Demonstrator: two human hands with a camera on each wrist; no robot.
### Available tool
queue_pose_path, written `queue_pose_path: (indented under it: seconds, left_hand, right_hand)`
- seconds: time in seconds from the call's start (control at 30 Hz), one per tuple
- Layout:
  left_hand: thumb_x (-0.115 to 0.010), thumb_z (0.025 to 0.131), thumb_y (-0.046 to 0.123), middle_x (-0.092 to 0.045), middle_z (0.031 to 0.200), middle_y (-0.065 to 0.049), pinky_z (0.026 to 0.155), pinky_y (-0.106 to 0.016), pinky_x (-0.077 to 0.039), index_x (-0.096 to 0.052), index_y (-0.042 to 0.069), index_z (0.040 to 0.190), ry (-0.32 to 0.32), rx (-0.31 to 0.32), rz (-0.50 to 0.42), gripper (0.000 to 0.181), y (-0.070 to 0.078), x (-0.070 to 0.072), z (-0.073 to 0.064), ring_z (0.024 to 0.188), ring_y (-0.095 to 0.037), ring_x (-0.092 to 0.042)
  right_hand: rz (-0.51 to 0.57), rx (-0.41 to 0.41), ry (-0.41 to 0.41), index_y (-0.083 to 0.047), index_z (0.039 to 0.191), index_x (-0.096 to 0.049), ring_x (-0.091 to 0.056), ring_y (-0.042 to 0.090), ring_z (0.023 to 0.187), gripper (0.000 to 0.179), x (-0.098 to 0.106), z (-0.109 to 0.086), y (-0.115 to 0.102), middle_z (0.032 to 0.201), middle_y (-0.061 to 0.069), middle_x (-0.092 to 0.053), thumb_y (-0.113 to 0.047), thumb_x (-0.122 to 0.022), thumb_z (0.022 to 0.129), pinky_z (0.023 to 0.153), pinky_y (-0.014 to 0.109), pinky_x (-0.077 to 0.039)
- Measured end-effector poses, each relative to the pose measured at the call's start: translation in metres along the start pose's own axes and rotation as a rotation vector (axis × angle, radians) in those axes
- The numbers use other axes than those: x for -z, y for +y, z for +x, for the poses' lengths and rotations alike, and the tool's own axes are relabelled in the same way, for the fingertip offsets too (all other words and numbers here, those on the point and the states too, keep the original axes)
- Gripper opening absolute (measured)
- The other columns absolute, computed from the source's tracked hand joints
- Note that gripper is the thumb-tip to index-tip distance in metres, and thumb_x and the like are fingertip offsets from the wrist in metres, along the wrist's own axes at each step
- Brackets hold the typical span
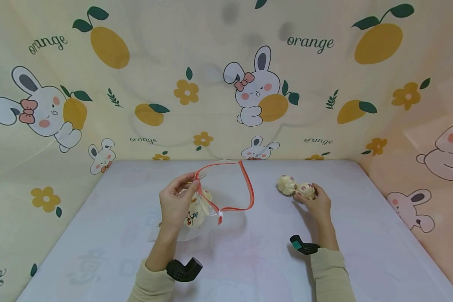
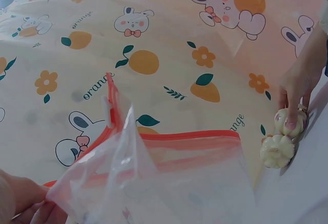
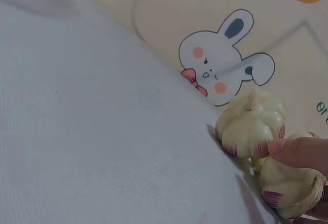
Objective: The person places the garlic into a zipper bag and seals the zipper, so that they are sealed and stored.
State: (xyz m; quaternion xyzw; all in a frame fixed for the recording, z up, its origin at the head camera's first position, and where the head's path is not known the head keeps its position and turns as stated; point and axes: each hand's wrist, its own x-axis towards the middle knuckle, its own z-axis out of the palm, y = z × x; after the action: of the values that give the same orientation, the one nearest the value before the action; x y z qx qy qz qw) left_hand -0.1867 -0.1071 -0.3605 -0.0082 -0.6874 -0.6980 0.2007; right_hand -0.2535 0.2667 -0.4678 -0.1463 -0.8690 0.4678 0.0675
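My left hand pinches the rim of a clear zip bag with a red edge and a white slider. The mouth of the bag gapes wide toward the right. Pale garlic shows through the plastic, beside a small printed cartoon figure. Over on the right, my right hand grips a garlic bulb with purple streaks, fingers and thumb around its sides. Against that bulb, on its left in the head view, lies another garlic bulb on the table.
A white-covered table spreads under both hands. Behind it hangs a cream cloth printed with rabbits and oranges, which also runs along the sides. Black wrist cameras sit at both cuffs.
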Motion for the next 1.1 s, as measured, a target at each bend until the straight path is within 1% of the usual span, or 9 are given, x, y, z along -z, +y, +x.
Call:
queue_pose_path:
  seconds: [0.1, 0.33, 0.5, 0.7, 0.8, 1.1]
  left_hand:
    - [-0.069, 0.085, 0.000, -0.069, 0.095, 0.000, 0.071, -0.013, -0.058, -0.069, -0.004, 0.110, 0.001, 0.003, 0.006, 0.025, 0.0002, -0.0002, -0.0001, 0.076, -0.002, -0.062]
    - [-0.069, 0.085, 0.000, -0.069, 0.094, 0.005, 0.072, -0.012, -0.057, -0.068, -0.004, 0.111, -0.001, 0.014, 0.005, 0.026, -0.0008, 0.0003, 0.0000, 0.077, -0.002, -0.062]
    - [-0.069, 0.085, 0.001, -0.069, 0.096, 0.000, 0.072, -0.012, -0.057, -0.068, -0.003, 0.111, -0.001, 0.015, 0.012, 0.026, -0.0012, 0.0003, 0.0001, 0.077, -0.003, -0.062]
    - [-0.069, 0.085, 0.000, -0.069, 0.094, 0.003, 0.072, -0.012, -0.057, -0.068, -0.003, 0.111, -0.001, 0.014, 0.010, 0.026, -0.0010, -0.0003, 0.0003, 0.077, -0.002, -0.062]
    - [-0.069, 0.085, 0.000, -0.069, 0.094, 0.002, 0.072, -0.012, -0.057, -0.068, -0.003, 0.111, -0.002, 0.011, 0.009, 0.026, -0.0012, -0.0004, 0.0002, 0.077, -0.002, -0.062]
    - [-0.069, 0.085, 0.000, -0.067, 0.090, 0.010, 0.072, -0.012, -0.057, -0.068, -0.004, 0.110, -0.003, 0.001, 0.001, 0.025, -0.0010, -0.0005, -0.0002, 0.076, -0.002, -0.061]
  right_hand:
    - [-0.004, 0.001, 0.000, 0.006, 0.147, -0.027, -0.040, 0.043, 0.135, 0.078, -0.0007, 0.0002, 0.0013, 0.147, 0.032, -0.037, -0.017, -0.071, 0.087, 0.113, 0.051, -0.039]
    - [0.005, -0.017, -0.020, 0.004, 0.149, -0.024, -0.035, 0.043, 0.140, 0.080, -0.0005, 0.0005, 0.0026, 0.151, 0.030, -0.032, -0.017, -0.070, 0.088, 0.116, 0.051, -0.035]
    - [0.003, -0.015, -0.017, 0.004, 0.149, -0.025, -0.035, 0.043, 0.140, 0.079, 0.0000, 0.0001, 0.0016, 0.151, 0.030, -0.033, -0.018, -0.070, 0.088, 0.116, 0.051, -0.035]
    - [0.007, -0.021, -0.016, 0.004, 0.149, -0.025, -0.034, 0.043, 0.140, 0.079, 0.0008, -0.0012, 0.0001, 0.151, 0.030, -0.033, -0.017, -0.070, 0.088, 0.118, 0.051, -0.034]
    - [0.014, -0.027, -0.017, 0.003, 0.149, -0.025, -0.033, 0.043, 0.141, 0.079, 0.0010, -0.0018, -0.0008, 0.152, 0.029, -0.032, -0.017, -0.070, 0.088, 0.118, 0.051, -0.033]
    - [0.041, -0.034, -0.017, 0.002, 0.150, -0.023, -0.034, 0.042, 0.141, 0.079, 0.0033, -0.0039, -0.0051, 0.153, 0.029, -0.031, -0.018, -0.068, 0.089, 0.117, 0.050, -0.034]
